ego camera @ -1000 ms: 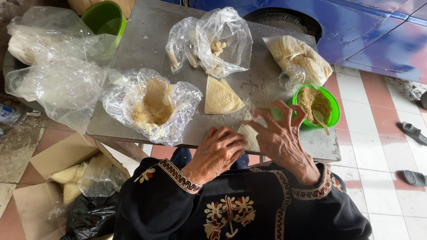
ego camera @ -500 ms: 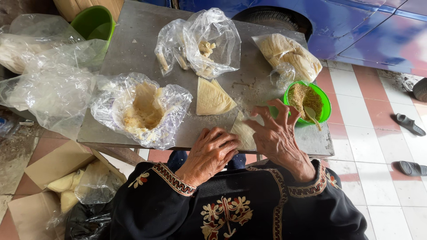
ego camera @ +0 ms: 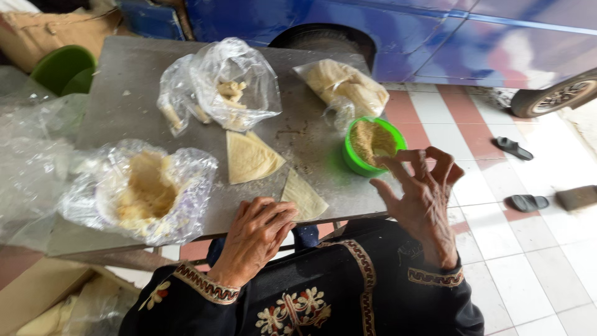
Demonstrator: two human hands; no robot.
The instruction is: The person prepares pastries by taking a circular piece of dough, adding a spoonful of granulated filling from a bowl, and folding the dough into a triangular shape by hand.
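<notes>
Wrapper triangle (ego camera: 303, 198) lies flat at the table (ego camera: 124, 106) front edge, our left hand (ego camera: 258, 233) curled loosely on its corner. Looks thin, limp, tearable; lift by an edge. Right hand (ego camera: 423, 193) half-open, empty, beside green bowl (ego camera: 360, 163).

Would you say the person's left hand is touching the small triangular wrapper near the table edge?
Touching. The head view shows the left hand with its fingertips resting on the near corner of the small triangular wrapper.
</notes>
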